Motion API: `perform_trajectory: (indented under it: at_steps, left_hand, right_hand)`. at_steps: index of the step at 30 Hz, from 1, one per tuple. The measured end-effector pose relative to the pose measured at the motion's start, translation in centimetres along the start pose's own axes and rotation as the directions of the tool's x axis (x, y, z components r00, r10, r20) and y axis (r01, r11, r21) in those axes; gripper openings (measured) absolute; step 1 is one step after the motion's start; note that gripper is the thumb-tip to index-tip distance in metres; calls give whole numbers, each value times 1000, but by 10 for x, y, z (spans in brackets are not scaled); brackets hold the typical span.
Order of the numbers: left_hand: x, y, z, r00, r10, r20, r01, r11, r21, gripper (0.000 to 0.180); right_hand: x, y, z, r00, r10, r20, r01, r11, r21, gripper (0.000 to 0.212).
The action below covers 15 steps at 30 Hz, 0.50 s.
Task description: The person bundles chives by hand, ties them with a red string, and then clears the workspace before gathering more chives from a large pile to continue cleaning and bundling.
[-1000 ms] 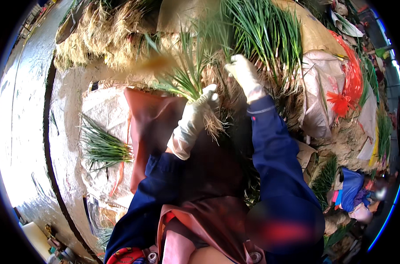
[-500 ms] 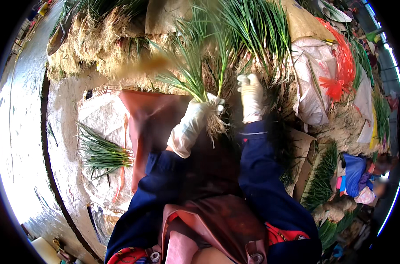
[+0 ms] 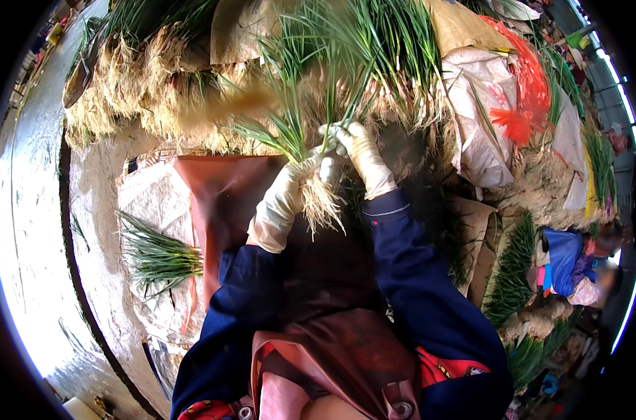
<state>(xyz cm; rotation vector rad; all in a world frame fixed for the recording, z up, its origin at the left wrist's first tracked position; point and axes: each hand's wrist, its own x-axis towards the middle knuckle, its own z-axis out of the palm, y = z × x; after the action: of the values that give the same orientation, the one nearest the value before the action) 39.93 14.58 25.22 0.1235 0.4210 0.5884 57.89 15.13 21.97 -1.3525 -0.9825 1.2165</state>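
Observation:
My left hand (image 3: 279,199), in a pale thin glove, is closed round a small bunch of green onions (image 3: 288,134). Their leaves point up and away from me, and pale stringy roots hang below the fist. My gloved right hand (image 3: 363,155) has come up against it, fingers bent and pinched on a green onion stalk (image 3: 330,105) that stands beside the bunch. The exact grip of its fingertips is partly hidden. Just beyond both hands lies a large heap of green onions (image 3: 395,52), roots toward me.
A reddish-brown apron (image 3: 223,203) covers my lap. To the left, a tied-looking bunch of green onions (image 3: 160,255) rests on a whitish sheet (image 3: 150,192). More rooty bundles (image 3: 146,91) lie far left. A white sack (image 3: 479,115) and red plastic strings (image 3: 521,91) are at right.
My right hand has moved left from the heap to the left hand, and its fingers now meet a stalk beside the bunch. The left hand keeps its hold. The whole view has shifted slightly.

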Motion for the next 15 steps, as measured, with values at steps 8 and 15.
perform_trajectory:
  at_steps: [8, 15]
  left_hand:
    - [-9, -5, -19, 951, 302, 72, -310, 938, 157, 45]
    - [4, -10, -11, 964, 263, 41, -263, 915, 307, 33]
  right_hand:
    - [-23, -43, -46, 982, -122, -146, -97, 333, -938, 32]
    - [78, -97, -82, 950, -313, 1, -91, -280, -956, 22]
